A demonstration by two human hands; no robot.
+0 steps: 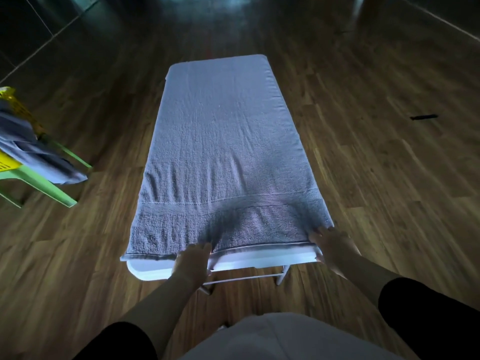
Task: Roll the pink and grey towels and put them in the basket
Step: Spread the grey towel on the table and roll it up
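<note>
Grey terry towel (223, 152) spread flat on white tabletop (259, 259) for rolling — right hand (335, 246) presses its corner, fingers straight; left hand (193, 261) at hem, grip unclear.

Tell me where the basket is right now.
Head view, far left edge: the yellow basket sits on a green plastic stool, left of the towel-covered table, with a grey cloth draped over it.
</note>
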